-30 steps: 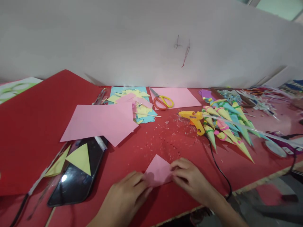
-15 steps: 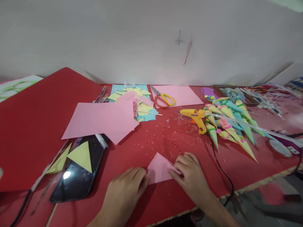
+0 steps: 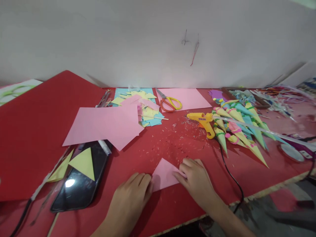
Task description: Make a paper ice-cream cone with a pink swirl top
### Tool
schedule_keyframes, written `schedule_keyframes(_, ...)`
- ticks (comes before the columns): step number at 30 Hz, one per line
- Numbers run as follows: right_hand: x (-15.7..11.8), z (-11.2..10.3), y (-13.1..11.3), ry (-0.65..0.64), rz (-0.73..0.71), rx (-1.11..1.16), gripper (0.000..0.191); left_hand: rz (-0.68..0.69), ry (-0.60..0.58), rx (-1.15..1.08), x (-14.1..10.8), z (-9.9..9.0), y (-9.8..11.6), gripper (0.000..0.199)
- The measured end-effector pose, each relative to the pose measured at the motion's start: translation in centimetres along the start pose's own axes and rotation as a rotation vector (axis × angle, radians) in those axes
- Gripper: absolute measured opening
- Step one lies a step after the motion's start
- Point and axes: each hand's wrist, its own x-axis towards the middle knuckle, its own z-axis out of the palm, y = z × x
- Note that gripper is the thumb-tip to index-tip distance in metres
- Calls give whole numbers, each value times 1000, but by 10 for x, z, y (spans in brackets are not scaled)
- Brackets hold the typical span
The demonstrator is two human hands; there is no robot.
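Note:
A small folded piece of pink paper (image 3: 164, 176) lies on the red tabletop in front of me, its point facing away. My left hand (image 3: 132, 197) has its curled fingers on the paper's left corner, with the fingertips partly hidden. On the right side, my right hand (image 3: 195, 179) pinches the paper's other edge between thumb and fingers. Beyond the hands lies a yellow glue gun (image 3: 202, 122) with a long clear glue stick in its back. Finished-looking paper cones (image 3: 237, 123) in yellow, green and blue are heaped beside it.
Scissors (image 3: 170, 102) rest on a pink sheet (image 3: 191, 98) near the wall. Paper scraps (image 3: 150, 113) and a larger pink sheet (image 3: 106, 123) lie to the left. A black phone (image 3: 76, 192) carries a yellow triangle (image 3: 85, 163). The glue gun's black cord (image 3: 230, 172) crosses the table's front edge.
My right hand has shifted slightly, with its thumb and the paper's right edge drawn a little inward. The left hand stays on its corner. The whole view has moved slightly.

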Motion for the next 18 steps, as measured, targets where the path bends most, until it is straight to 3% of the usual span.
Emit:
schedule_keyframes(7,3,0,-3,8,11,-74,33,-45,-126,20,4,-3,0,30)
schedule_keyframes(13,4,0,-4,42,4,-100,37,-45,-63,56,3,-2,0,35)
schedule_keyframes(18,4,0,-4,14,6,-112,34,79,0,92,6,1,-9,31)
